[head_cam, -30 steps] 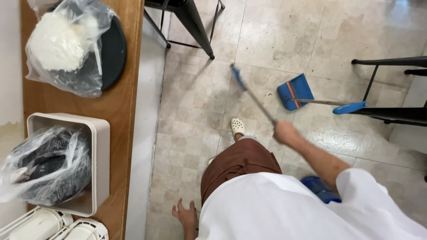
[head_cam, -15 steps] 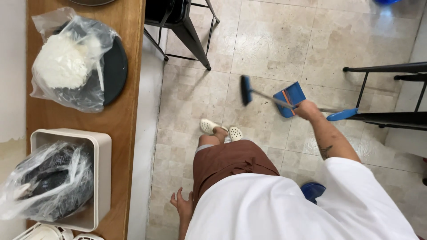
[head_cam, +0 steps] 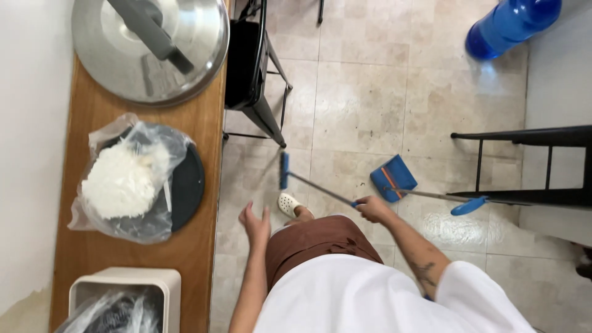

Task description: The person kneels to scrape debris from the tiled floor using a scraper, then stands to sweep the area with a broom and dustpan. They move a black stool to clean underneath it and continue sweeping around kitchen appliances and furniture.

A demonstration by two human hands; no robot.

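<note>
My right hand [head_cam: 372,208] grips the thin metal handle of a small broom [head_cam: 285,171], whose blue head rests on the tiled floor to the left of my white shoe [head_cam: 287,203]. A blue dustpan [head_cam: 393,177] with a long handle stands on the floor just right of that hand. My left hand [head_cam: 255,223] hangs free with fingers spread, close to the edge of the wooden counter [head_cam: 198,248], holding nothing.
On the counter sit a large steel lid [head_cam: 151,46], a black pan with a plastic bag of white food [head_cam: 132,180], and a beige bin [head_cam: 126,298]. A black chair [head_cam: 253,74] stands by the counter. A blue water jug [head_cam: 509,26] and black frame [head_cam: 530,163] stand at right.
The view has tilted forward, bringing the steel lid and blue jug into sight. The broom head swept left across the floor. My left hand rose from beside my leg.
</note>
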